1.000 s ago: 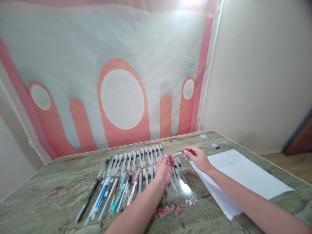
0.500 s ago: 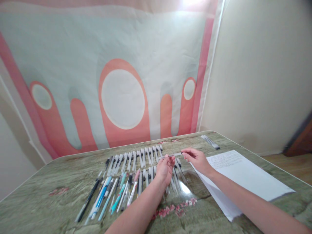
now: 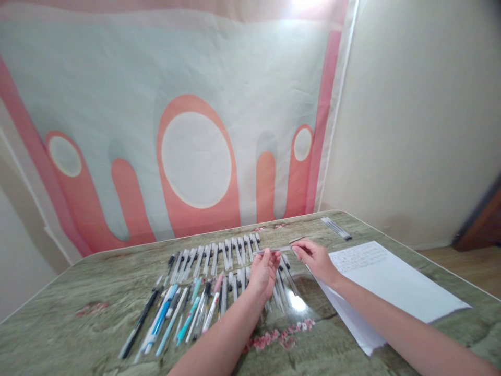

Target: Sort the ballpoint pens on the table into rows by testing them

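My left hand (image 3: 266,272) is closed on a thin clear pen part (image 3: 279,249), held level between thumb and fingers. At the right end of that part, my right hand (image 3: 313,256) pinches with thumb and forefinger; what lies in the pinch is too small to make out. Behind and left of my hands runs a row of clear pens with black clips (image 3: 215,256). Nearer are coloured pens, among them a blue and white pen (image 3: 160,318) and a teal pen (image 3: 188,319). More clear pens (image 3: 282,284) lie partly hidden by my left hand.
White paper sheets (image 3: 395,282) with writing at the top lie on the right, partly under my right forearm. Several thin refills (image 3: 335,228) rest near the back right edge of the marbled table (image 3: 97,282). A printed cloth (image 3: 274,78) hangs behind.
The view has shifted slightly. Both hands stay nearly in place, and the dark tip that showed at the right end of the pen part is now less visible.
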`<control>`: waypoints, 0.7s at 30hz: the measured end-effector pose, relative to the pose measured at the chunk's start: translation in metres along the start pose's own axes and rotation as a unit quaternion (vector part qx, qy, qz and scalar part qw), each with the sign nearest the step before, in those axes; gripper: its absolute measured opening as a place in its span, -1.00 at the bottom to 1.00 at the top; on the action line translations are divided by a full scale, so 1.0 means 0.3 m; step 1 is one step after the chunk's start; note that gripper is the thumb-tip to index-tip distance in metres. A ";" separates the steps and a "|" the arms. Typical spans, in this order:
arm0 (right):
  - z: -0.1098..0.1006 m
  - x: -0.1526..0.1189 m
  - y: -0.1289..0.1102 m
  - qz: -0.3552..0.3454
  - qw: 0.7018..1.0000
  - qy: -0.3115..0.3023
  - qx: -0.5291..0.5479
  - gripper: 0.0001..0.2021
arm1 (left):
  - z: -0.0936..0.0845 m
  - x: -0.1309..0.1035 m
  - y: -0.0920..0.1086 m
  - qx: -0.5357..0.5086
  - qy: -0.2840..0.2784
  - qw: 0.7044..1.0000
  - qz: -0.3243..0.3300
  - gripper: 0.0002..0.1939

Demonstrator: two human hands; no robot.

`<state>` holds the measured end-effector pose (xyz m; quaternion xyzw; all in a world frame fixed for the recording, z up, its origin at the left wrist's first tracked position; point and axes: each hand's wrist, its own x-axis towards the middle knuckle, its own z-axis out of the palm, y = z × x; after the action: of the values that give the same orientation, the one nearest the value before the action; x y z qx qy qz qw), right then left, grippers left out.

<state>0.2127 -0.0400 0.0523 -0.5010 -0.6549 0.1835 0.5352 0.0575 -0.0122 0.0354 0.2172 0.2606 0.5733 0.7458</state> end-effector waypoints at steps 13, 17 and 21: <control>-0.006 -0.006 0.030 0.052 0.998 -0.043 0.011 -0.74 | -0.001 0.000 -0.006 0.016 -0.014 1.000 0.008 -0.88; -0.014 -0.006 0.023 0.023 0.998 -0.059 -0.015 -0.78 | 0.002 0.000 -0.004 0.016 -0.008 1.000 0.003 -0.88; -0.011 -0.006 0.041 0.021 0.997 -0.066 -0.042 -0.74 | 0.007 -0.009 -0.006 0.025 -0.014 1.000 0.004 -0.87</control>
<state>0.2210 -0.0372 0.0430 -0.5230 -0.6854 0.1999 0.4655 0.0596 -0.0152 0.0363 0.2445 0.2634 0.5665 0.7416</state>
